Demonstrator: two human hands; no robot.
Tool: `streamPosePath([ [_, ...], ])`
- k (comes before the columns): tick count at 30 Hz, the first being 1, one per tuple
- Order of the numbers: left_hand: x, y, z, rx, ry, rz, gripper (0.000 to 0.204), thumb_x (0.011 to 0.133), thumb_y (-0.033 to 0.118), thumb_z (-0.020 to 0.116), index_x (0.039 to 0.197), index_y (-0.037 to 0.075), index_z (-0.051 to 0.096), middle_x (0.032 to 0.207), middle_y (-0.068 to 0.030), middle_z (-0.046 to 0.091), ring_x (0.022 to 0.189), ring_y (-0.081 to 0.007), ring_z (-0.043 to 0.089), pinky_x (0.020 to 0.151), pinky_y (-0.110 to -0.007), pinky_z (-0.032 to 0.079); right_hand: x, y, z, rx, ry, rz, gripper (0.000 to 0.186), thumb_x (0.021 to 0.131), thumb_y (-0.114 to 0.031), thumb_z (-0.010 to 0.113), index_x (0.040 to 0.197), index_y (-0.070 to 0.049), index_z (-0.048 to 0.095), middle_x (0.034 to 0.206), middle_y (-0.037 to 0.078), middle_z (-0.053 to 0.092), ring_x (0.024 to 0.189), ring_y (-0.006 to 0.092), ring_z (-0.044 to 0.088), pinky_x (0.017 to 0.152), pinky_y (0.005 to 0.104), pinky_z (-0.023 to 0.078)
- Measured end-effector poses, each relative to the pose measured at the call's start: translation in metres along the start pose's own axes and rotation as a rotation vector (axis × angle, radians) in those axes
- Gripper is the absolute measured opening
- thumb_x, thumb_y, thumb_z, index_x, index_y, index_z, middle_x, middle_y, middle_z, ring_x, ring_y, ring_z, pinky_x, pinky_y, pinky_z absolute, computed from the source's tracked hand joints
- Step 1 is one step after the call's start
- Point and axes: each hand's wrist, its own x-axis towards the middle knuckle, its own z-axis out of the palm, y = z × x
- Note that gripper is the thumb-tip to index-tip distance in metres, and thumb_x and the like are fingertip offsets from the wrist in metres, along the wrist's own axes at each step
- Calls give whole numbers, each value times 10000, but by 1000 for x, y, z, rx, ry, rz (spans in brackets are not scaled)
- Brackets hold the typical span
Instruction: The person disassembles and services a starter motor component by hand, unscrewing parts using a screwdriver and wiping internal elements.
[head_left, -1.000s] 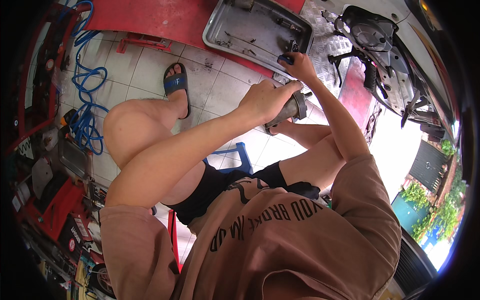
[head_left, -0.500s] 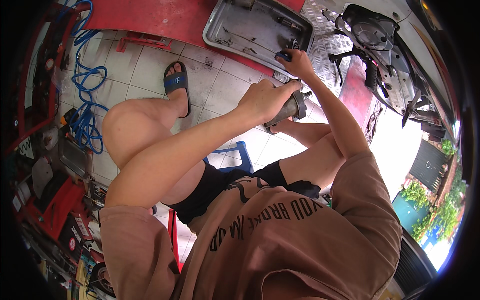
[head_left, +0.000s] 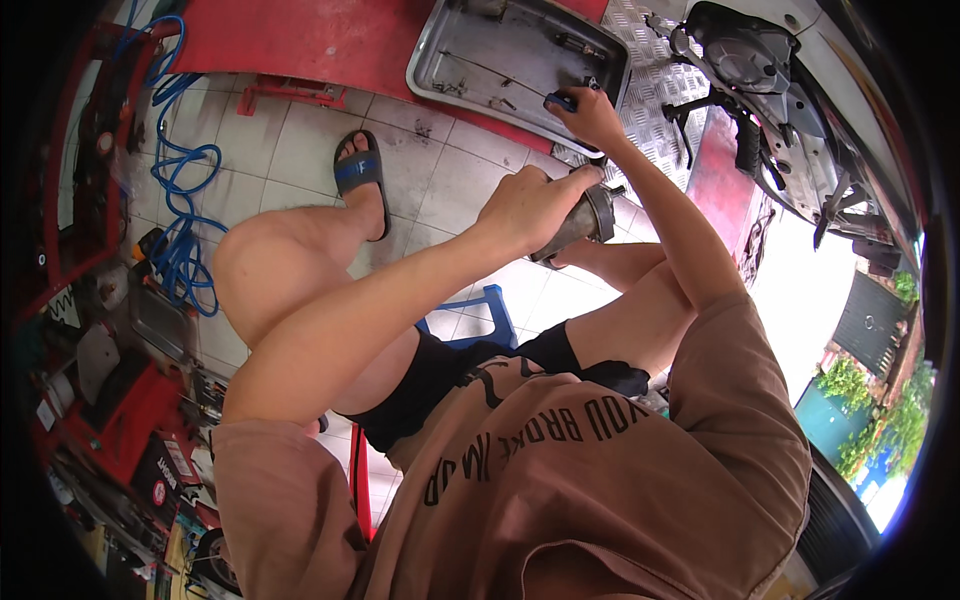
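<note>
My left hand [head_left: 525, 208] grips a grimy cylindrical metal part [head_left: 586, 222] with a flanged end, held above my right leg. Beyond it, my right hand [head_left: 588, 117] is closed on a small tool with a dark blue handle [head_left: 561, 101], over the near right part of a grey metal tray [head_left: 418, 72]. Long thin rods [head_left: 480, 70], small metal pieces and a cylindrical fitting [head_left: 578, 45] lie in that tray. Whether the tool's tip touches anything in it is too small to tell.
The tray rests on a red platform [head_left: 280, 40] beside a chequer-plate surface [head_left: 650, 80]. A motorbike [head_left: 750, 65] stands at right. At left are a coiled blue hose [head_left: 180, 250] and red racks [head_left: 85, 250]. A blue plastic stool [head_left: 500, 320] is under me; a bright doorway is at lower right.
My right hand has shifted a little left over the tray with the tool. The whole view has slid slightly right and down. My left hand keeps its grip on the metal part.
</note>
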Motion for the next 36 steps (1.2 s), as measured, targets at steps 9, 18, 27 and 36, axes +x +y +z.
streamPosePath([
  [9,-4,6,-3,-1,18,-15,611,875,605,420,1032,69,666,838,-276,611,804,-375,655,717,-420,508,5,-1,3,3,-11,23,427,793,-436,676,1074,-117,707,872,195,693,857,355,675,795,427,533],
  [18,-2,6,0,-119,55,-53,757,804,652,496,792,-86,661,725,-243,644,706,-311,678,641,-377,526,7,-10,2,22,-26,33,435,795,-439,677,1078,-109,706,879,202,692,860,358,674,798,422,533],
  [27,-1,4,1,-106,72,0,746,798,642,509,783,-88,661,712,-230,648,663,-292,673,594,-358,526,11,-11,5,29,-31,35,433,798,-438,676,1080,-110,705,880,205,693,868,350,677,804,423,535],
  [36,-2,5,1,-170,67,-48,728,795,630,517,768,-83,665,692,-221,649,631,-273,673,555,-342,525,9,-11,2,25,-27,45,439,795,-440,675,1079,-107,704,877,202,693,868,348,677,812,419,533],
])
